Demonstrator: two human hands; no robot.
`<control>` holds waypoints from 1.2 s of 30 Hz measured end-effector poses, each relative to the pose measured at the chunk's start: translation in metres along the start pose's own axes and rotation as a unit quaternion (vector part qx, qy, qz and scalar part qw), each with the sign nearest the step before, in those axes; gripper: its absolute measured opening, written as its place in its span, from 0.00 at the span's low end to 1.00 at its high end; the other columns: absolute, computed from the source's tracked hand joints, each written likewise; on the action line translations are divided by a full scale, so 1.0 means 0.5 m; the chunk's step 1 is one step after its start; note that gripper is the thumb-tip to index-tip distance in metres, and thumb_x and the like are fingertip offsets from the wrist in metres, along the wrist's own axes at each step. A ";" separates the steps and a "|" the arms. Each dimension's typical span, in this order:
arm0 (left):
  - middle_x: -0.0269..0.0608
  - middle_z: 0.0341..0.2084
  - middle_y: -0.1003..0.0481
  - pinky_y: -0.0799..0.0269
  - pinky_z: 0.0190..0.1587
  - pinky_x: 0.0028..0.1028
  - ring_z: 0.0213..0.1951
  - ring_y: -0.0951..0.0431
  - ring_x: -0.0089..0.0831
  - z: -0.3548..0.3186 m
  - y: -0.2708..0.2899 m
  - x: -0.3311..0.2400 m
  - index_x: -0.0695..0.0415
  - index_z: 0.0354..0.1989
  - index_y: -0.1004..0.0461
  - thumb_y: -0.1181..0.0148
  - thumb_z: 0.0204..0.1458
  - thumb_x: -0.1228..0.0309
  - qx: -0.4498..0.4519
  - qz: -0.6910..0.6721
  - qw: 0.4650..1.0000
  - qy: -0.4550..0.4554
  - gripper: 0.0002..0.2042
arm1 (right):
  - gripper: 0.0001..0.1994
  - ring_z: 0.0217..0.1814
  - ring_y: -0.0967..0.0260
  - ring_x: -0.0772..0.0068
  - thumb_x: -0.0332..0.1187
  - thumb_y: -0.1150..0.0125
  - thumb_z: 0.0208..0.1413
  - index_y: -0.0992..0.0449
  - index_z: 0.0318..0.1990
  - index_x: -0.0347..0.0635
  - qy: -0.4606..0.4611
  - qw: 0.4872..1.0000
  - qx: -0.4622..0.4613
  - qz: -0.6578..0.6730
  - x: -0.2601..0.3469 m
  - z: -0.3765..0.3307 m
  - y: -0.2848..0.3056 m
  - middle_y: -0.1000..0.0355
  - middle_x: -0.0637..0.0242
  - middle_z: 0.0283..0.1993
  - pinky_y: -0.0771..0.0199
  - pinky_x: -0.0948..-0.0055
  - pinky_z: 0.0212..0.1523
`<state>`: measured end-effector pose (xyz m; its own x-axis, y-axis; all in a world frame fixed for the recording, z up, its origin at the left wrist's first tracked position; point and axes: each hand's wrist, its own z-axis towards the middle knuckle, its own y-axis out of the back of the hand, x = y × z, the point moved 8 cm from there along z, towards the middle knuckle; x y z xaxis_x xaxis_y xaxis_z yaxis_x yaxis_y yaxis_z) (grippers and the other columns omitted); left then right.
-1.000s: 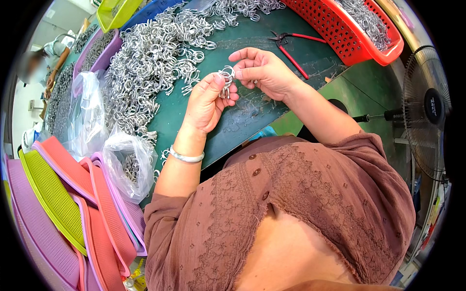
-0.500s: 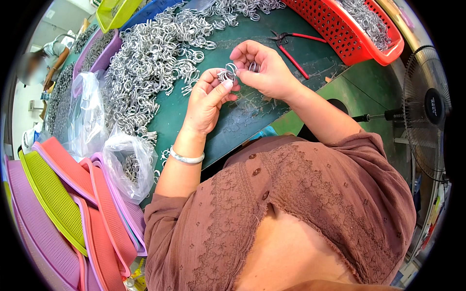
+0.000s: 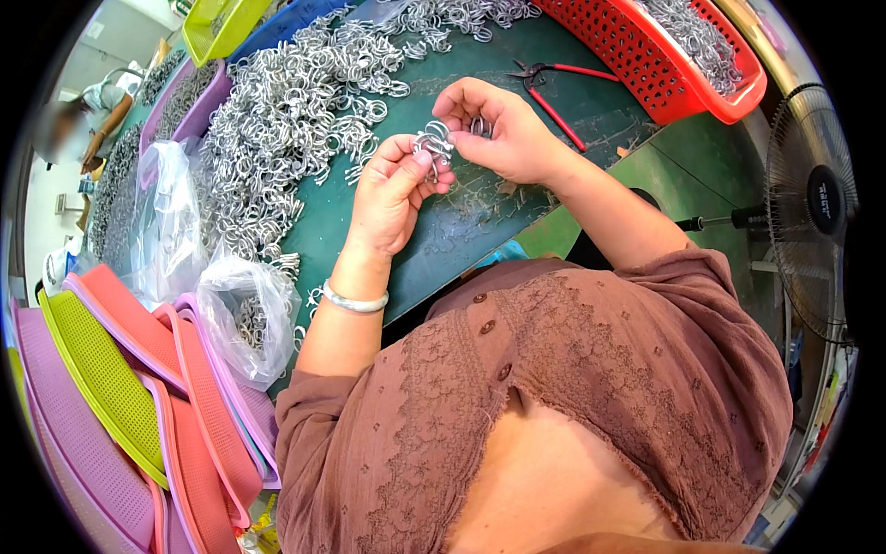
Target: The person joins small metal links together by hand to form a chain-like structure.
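The person's left hand [image 3: 392,196] holds a small cluster of shiny silver-grey metal rings [image 3: 433,139] above the dark green tabletop [image 3: 443,88], thumb pinching it against the curled fingers. The right hand [image 3: 513,138] meets it from the other side, its thumb tip and forefinger close together at the cluster's edge; whether they grip a ring there cannot be told. Its other fingers curl inward around a few grey metal rings [image 3: 479,126] in the palm.

The pieces look light, stiff and rather slippery — smooth, rounded metal, unlikely to break in the fingers but apt to tangle or slide. A pinch on the outer curve of a ring would probably hold best, with thumb and fingertip opposed.

A broad heap of similar silver-grey rings [image 3: 277,115] lies beyond the left hand. The bright red perforated plastic basket [image 3: 637,78] at the upper right contains a mass of silvery metal pieces [image 3: 692,46]; the purple plastic basket [image 3: 214,97] at the upper left holds darker grey ones [image 3: 183,100]. The crumpled clear plastic bag [image 3: 210,288] beside the left forearm has more metal pieces [image 3: 251,325] inside. The yellow-green plastic basket [image 3: 197,39] at the top edge also has contents — small and greyish, too indistinct to tell.
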<state>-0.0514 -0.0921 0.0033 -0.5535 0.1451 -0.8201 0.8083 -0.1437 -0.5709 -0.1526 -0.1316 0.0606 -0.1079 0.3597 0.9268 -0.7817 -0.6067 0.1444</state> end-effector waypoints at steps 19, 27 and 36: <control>0.35 0.28 0.29 0.33 0.35 0.20 0.30 0.30 0.20 -0.010 -0.011 -0.032 0.64 0.35 0.31 0.55 0.50 0.77 -0.036 0.295 0.950 -0.095 0.07 | 0.11 0.23 0.40 0.74 0.19 0.48 0.40 0.34 0.35 0.38 0.154 0.969 -0.004 -0.194 0.042 -0.005 -0.019 0.38 0.66 0.23 0.37 0.78 0.24; 0.38 0.25 0.28 0.32 0.34 0.21 0.28 0.28 0.24 -0.002 -0.003 -0.003 0.64 0.34 0.31 0.58 0.52 0.75 0.006 0.103 0.995 0.003 0.09 | 0.12 0.23 0.40 0.74 0.18 0.49 0.40 0.34 0.36 0.37 0.119 0.979 0.027 -0.161 0.036 -0.003 -0.020 0.38 0.66 0.23 0.37 0.77 0.25; 0.35 0.26 0.28 0.34 0.34 0.18 0.29 0.30 0.19 -0.006 -0.012 -0.033 0.64 0.39 0.31 0.55 0.53 0.75 -0.014 0.224 0.970 -0.089 0.09 | 0.14 0.26 0.36 0.77 0.17 0.50 0.42 0.34 0.40 0.36 0.135 0.983 -0.002 -0.123 0.035 0.003 -0.014 0.34 0.65 0.26 0.35 0.78 0.28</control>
<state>-0.0465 -0.0907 0.0202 -0.1694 -0.0977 -0.9807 0.9795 -0.1268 -0.1566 -0.1480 -0.1223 0.0762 -0.0746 0.6707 0.7380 -0.8066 -0.4757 0.3508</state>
